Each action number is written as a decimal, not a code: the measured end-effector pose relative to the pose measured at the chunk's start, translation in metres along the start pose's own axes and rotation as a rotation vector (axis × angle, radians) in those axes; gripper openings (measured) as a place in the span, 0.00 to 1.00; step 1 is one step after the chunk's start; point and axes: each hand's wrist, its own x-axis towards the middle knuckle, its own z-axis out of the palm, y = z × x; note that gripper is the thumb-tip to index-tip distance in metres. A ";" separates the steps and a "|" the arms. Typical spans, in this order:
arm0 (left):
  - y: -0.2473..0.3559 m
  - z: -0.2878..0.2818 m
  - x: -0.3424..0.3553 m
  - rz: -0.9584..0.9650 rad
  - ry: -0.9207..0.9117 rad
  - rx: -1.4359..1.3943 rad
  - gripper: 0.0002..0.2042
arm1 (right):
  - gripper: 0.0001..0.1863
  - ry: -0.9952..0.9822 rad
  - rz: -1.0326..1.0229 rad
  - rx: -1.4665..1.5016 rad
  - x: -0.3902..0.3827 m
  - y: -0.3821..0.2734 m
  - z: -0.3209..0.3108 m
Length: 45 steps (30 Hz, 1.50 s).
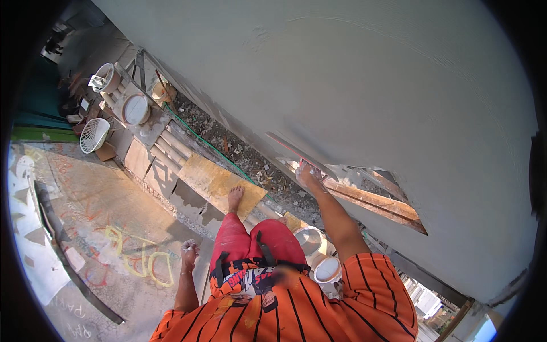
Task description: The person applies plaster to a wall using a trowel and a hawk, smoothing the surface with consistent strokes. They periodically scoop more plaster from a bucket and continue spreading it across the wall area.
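Covering the far and right side, we see a grey wall (393, 80), surface smooth with some ridges. Floor (97, 199) at left, paint marks on it. Lower right in the wall, an opening with timber (370, 199) across it. Yellow board (196, 174) mid-scene on poles, bare foot (235, 199) on it. White basket (94, 135) far left. Two tubs we note: one near (327, 281), right of the legs, one far left (135, 123). Long blade (296, 149) is at the wall, just left of the opening; we can't confirm contact along its full edge. Right hand (308, 174) grips the blade. Left hand (190, 249) hangs over the floor, fingers look bent; clenched or loose, we can't tell.
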 end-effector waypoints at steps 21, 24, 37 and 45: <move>0.154 0.221 0.028 0.483 -0.547 0.210 0.11 | 0.05 1.391 -0.253 1.495 -0.373 0.131 -0.397; 0.126 0.219 0.019 0.469 -0.548 0.206 0.09 | 0.06 1.434 -0.184 1.377 -0.370 0.116 -0.391; 0.108 0.102 0.025 0.484 -0.162 0.187 0.12 | 0.09 0.556 -0.497 0.904 -0.083 -0.042 -0.182; 0.134 0.150 -0.017 0.737 -0.150 0.168 0.14 | 0.13 1.018 -0.226 1.185 -0.218 0.020 -0.265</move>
